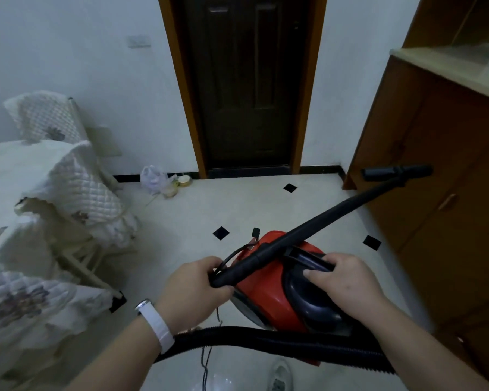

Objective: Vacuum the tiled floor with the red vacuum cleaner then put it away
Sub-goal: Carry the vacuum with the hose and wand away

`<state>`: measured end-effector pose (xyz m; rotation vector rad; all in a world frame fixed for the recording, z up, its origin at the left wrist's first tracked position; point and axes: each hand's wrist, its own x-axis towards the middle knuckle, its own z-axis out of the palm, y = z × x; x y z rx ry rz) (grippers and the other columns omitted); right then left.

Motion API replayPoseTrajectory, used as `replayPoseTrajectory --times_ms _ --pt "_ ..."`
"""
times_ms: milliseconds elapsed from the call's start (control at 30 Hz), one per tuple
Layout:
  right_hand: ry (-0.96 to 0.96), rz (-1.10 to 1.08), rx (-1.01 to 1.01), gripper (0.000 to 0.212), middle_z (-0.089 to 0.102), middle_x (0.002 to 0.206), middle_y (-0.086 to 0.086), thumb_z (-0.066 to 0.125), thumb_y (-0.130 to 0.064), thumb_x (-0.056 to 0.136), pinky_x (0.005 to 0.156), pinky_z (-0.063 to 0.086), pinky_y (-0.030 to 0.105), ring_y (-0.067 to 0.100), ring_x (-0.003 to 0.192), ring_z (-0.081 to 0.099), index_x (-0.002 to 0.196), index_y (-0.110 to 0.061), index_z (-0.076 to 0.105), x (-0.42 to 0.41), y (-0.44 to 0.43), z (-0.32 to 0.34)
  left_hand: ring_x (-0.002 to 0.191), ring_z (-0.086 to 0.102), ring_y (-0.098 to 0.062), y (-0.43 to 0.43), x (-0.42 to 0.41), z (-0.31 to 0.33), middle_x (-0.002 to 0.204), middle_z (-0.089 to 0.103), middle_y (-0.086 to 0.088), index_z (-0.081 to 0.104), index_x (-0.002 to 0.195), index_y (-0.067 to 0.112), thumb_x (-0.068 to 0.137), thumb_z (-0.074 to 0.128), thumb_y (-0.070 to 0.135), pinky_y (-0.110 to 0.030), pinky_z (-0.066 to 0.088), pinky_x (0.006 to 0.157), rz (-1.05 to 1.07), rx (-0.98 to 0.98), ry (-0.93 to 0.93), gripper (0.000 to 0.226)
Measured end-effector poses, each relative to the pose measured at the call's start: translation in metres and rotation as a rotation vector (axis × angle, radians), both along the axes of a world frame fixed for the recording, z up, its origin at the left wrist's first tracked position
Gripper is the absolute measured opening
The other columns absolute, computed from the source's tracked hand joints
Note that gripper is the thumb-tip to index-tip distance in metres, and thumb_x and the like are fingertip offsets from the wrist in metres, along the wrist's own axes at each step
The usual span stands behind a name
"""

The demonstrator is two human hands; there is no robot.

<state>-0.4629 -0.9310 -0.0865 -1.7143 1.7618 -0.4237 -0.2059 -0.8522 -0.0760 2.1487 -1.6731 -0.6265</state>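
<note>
The red vacuum cleaner point(268, 289) is lifted off the pale tiled floor point(266, 210), low in the middle of the head view. My right hand point(342, 280) grips its black carry handle point(308, 259). My left hand point(194, 289) is closed around the near end of the black wand point(316, 221) and a thin black cord. The wand slants up to the right, ending in a black nozzle point(397, 172) in front of the wooden cabinet. A ribbed black hose point(266, 340) loops under both my wrists.
A dark door point(246, 88) in an orange frame stands straight ahead. Wooden cabinet point(435, 170) fills the right side. On the left stand a cloth-covered table point(20, 198) and covered chairs point(76, 176). A plastic bag point(153, 179) and small items lie by the skirting.
</note>
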Motion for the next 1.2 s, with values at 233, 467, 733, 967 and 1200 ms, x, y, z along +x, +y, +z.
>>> replayPoseTrajectory --times_ms 233,467,733,967,1200 --pt "-0.033 -0.011 0.003 0.022 0.067 0.065 -0.006 0.075 -0.048 0.074 0.061 0.056 0.033 0.013 0.062 0.065 0.073 -0.026 0.069 0.015 -0.144 0.014 0.061 0.059 -0.008 -0.154 0.024 0.026 0.069 0.065 0.009 0.059 0.089 0.035 0.069 0.065 0.046 -0.027 0.049 0.055 0.009 -0.027 -0.110 0.024" --pt "0.009 -0.047 -0.028 0.022 0.066 0.067 -0.006 0.074 -0.048 0.075 0.064 0.057 0.038 0.015 0.064 0.064 0.076 -0.026 0.068 0.033 -0.249 0.022 0.058 0.059 -0.009 -0.263 0.062 0.019 0.067 0.064 0.007 0.058 0.087 0.033 0.067 0.065 0.046 -0.030 0.051 0.056 0.010 -0.049 -0.063 0.024" --pt "0.045 -0.165 0.025 0.020 0.069 0.068 -0.004 0.075 -0.045 0.076 0.065 0.059 0.039 0.014 0.064 0.066 0.076 -0.026 0.069 0.087 -0.370 0.011 0.062 0.059 -0.008 -0.420 0.127 -0.013 0.068 0.066 0.007 0.059 0.086 0.032 0.070 0.065 0.042 -0.027 0.046 0.056 -0.116 -0.021 -0.015 0.020" --pt "0.045 -0.333 0.042 0.017 0.070 0.067 -0.003 0.075 -0.043 0.077 0.060 0.060 0.042 0.015 0.056 0.068 0.079 -0.027 0.069 0.156 -0.478 0.021 0.055 0.058 -0.007 -0.582 0.200 -0.007 0.064 0.064 0.003 0.059 0.082 0.032 0.069 0.066 0.044 -0.028 0.045 0.052 -0.293 0.011 0.034 0.019" --pt "0.025 -0.501 0.023 0.014 0.067 0.068 -0.007 0.078 -0.041 0.076 0.061 0.052 0.034 0.010 0.063 0.063 0.075 -0.031 0.067 0.188 -0.559 0.008 0.053 0.057 -0.005 -0.717 0.230 0.000 0.063 0.064 0.006 0.060 0.080 0.033 0.068 0.066 0.044 -0.024 0.042 0.048 -0.455 0.059 0.061 0.018"
